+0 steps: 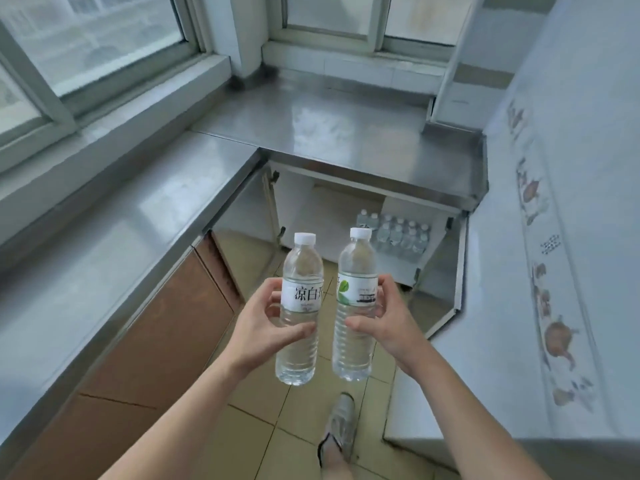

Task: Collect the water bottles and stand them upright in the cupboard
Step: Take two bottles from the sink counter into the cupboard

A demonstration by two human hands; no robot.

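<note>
A shoe [341, 427] stands on the tan tiled floor [256, 441] at the bottom of the view, below both forearms. Above it, the left hand [258, 327] is wrapped around the left bottle [300, 306], thumb across the clear ribbed lower half and fingers curled behind the white label with black characters. Just beside it, the right hand [384, 320] clasps the right bottle [355, 306] the same way, at a label showing a green leaf. Both bottles are held upright in the air with white caps on top, close together but not touching.

To the left runs a steel table [114, 237] with brown cabinet fronts [162, 334] beneath it, and windows [86, 46] above. Farther ahead the table turns the corner, and under that part the cupboard [311, 209] stands open, its door [446, 271] swung out to the right. Inside, at the right of the cupboard floor, a cluster of stored bottles [398, 233] stands upright in rows. A white appliance [519, 237] with printed pictures fills the right side.
</note>
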